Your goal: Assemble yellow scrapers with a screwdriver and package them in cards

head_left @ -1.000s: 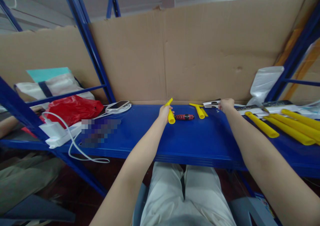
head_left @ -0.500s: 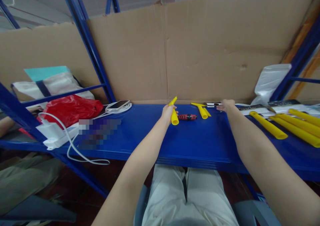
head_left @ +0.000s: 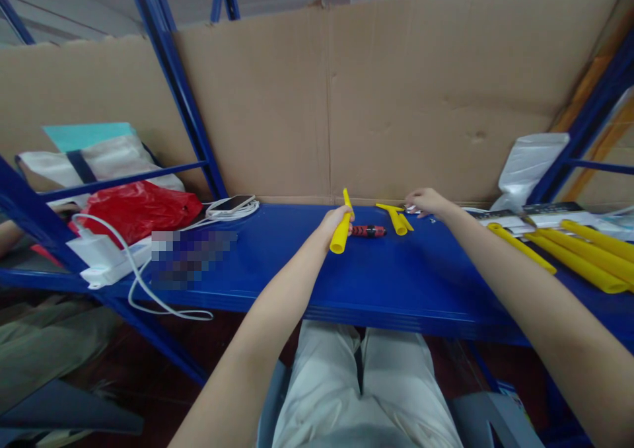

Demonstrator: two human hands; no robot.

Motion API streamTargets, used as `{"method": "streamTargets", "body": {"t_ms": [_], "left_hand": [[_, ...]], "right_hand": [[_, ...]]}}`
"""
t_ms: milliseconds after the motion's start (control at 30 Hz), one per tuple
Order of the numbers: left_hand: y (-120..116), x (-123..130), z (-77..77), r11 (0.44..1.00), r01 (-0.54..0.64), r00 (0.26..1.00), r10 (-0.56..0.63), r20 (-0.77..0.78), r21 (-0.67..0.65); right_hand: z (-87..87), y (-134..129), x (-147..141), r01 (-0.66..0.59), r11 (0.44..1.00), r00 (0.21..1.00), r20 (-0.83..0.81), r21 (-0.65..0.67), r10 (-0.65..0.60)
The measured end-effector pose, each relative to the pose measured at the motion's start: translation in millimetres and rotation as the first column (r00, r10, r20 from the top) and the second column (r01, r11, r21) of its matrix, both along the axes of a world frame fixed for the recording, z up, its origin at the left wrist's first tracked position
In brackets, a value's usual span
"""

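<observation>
My left hand (head_left: 335, 224) is wrapped round a yellow hollow tube (head_left: 339, 240), its open round end towards me and its narrow end pointing at the cardboard. Just right of that hand lies a red and black handle (head_left: 369, 231), perhaps a screwdriver's. Farther right, a few yellow pieces (head_left: 397, 223) lie together, one a short tube with an open end. My right hand (head_left: 426, 201) is beyond them near the back edge, fingers bent together over small shiny bits (head_left: 411, 209). What its fingertips hold, if anything, is too small to make out.
More yellow tubes (head_left: 577, 260) lie at the right on the blue shelf (head_left: 297, 276). Cardboard (head_left: 421, 91) closes off the back. At the left are a phone (head_left: 235, 203), white cables, a power strip (head_left: 111, 269) and a red bag (head_left: 141, 207). Another person's arm shows far left.
My right hand has moved left along the back of the shelf, towards the short yellow pieces. The tube in my left hand has tilted, its open end swinging slightly left and towards me.
</observation>
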State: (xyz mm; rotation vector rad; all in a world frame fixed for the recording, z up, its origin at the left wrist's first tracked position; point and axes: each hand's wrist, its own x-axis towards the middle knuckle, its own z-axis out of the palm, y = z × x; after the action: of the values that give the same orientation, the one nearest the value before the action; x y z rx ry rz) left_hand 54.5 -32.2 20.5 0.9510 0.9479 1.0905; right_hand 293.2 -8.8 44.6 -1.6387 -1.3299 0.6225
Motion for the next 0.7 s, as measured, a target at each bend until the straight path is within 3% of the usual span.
{"method": "streamTargets", "body": {"t_ms": [100,200,367,467,567,633,700], "left_hand": [[-0.5,0.1,-1.6,1.000,0.007,0.999,-0.007,-0.032,0.017],[-0.6,0.3,-2.6,1.000,-0.003,0.998,0.004,-0.066,0.017],[1.3,-0.2,-2.7,1.000,-0.018,0.995,0.017,-0.099,-0.007],[3.5,-1.2,-3.5,0.999,-0.036,0.993,0.037,-0.109,0.006],[5.4,-3.0,-4.3,0.998,-0.066,0.992,0.067,-0.111,0.016],[6.3,-4.8,-4.5,0.996,-0.086,0.990,0.087,-0.111,0.013],[7.5,-6.6,-4.8,0.995,-0.104,0.987,0.105,-0.122,0.009]], "right_hand": [[-9.3,-10.5,-17.0,-0.223,0.970,0.922,0.343,0.096,0.178],[-29.9,-19.8,-29.9,-0.445,0.885,0.731,0.626,0.135,0.272],[-64.6,-22.9,-36.4,-0.480,0.876,0.586,0.761,0.047,0.280],[-69.5,-22.2,-35.6,-0.546,0.832,0.587,0.753,0.097,0.297],[-61.4,-26.5,-36.1,-0.595,0.789,0.635,0.691,0.152,0.346],[-52.5,-32.1,-37.0,-0.580,0.795,0.707,0.595,0.179,0.382],[-43.4,-38.6,-37.5,-0.509,0.835,0.815,0.429,0.208,0.390]]}}
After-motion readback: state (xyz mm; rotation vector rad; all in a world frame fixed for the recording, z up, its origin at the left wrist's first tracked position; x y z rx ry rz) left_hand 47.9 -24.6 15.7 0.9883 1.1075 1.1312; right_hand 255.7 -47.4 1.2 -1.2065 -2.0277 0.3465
